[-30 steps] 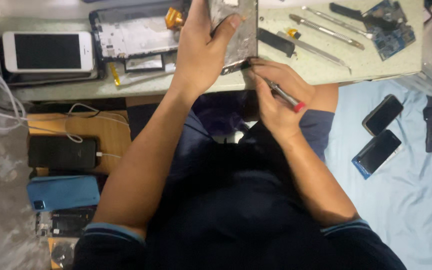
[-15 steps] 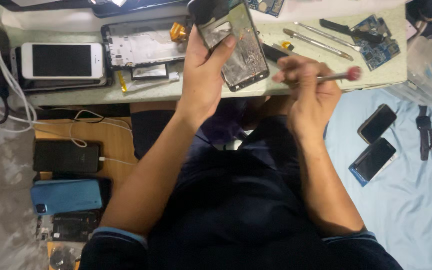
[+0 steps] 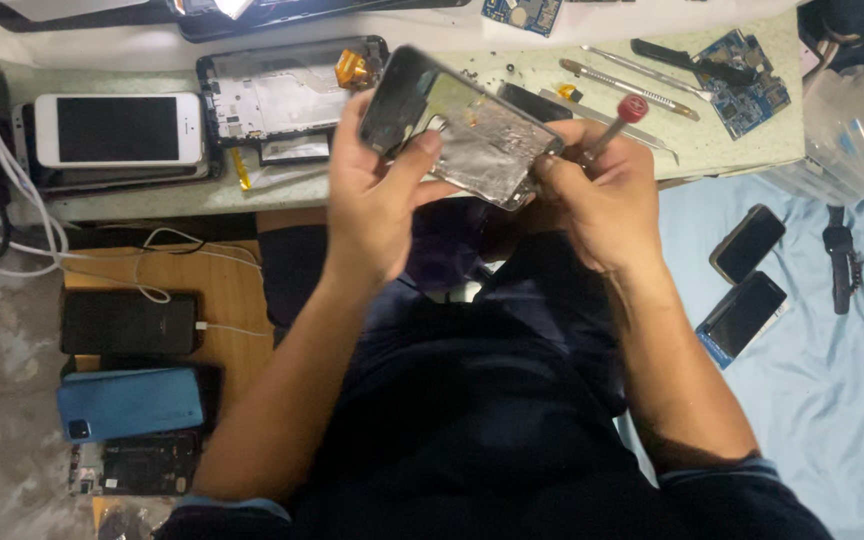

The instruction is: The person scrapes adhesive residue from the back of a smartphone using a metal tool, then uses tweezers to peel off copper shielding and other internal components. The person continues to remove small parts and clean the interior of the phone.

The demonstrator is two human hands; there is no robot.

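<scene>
Hands over the workbench: my left hand clamps the stripped phone frame by its edges above the bench's front lip; my right hand steadies its far corner while pinching a red-capped screwdriver. Frame looks light, thin, probably fragile, so best gripped along the rim.

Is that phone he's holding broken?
It looks taken apart: the phone frame held in both hands, left hand and right hand, shows bare, scuffed metal inside. A second opened phone body lies on the table.
</scene>
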